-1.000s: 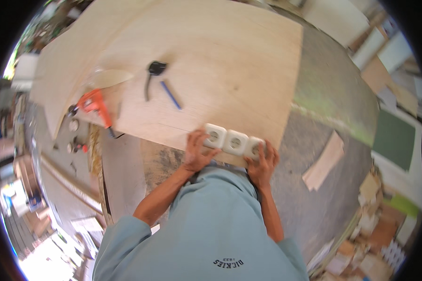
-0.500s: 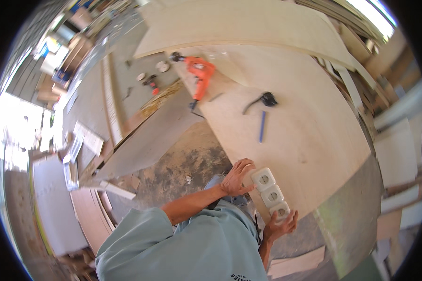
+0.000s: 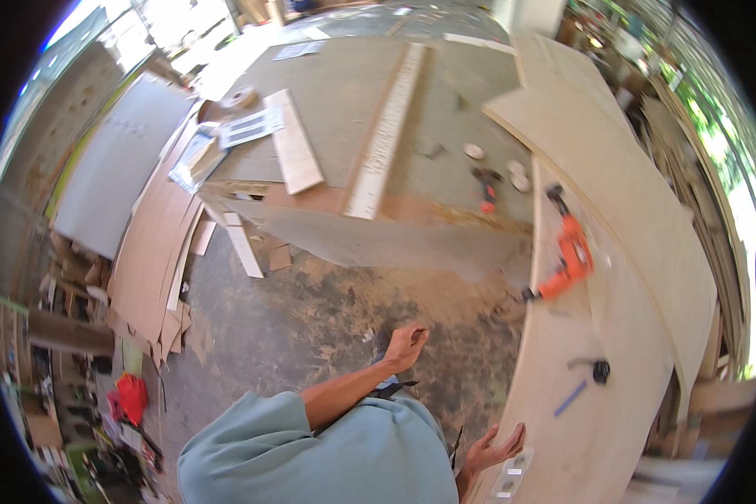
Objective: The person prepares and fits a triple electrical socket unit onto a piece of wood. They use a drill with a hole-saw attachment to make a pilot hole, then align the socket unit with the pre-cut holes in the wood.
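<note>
My left hand point(image 3: 407, 347) hangs over the floor in front of my body, its fingers curled together and nothing visible in them. My right hand point(image 3: 494, 449) is at the near edge of the pale plywood sheet point(image 3: 581, 458), its fingers stretched out. Right beside it lies a white triple socket block point(image 3: 510, 479), partly cut off by the picture's rim. Farther up the sheet lie a blue stick-like piece point(image 3: 570, 399) and a small black object point(image 3: 601, 371) with a short tail. An orange power drill point(image 3: 573, 257) rests near the sheet's left edge.
Ahead stands a grey worktable point(image 3: 328, 118) with a long pale wooden strip point(image 3: 388, 126), a short board point(image 3: 296, 147) and a small red-and-black tool point(image 3: 487, 189). Stacked panels point(image 3: 126, 168) lean at the left. A red bag-like thing point(image 3: 129, 398) lies lower left. Another plywood sheet point(image 3: 630, 168) overlaps at the right.
My view has turned left toward the worktable. My left hand has come away from the socket block and moved over the floor. My right hand stays by the block, fingers apart.
</note>
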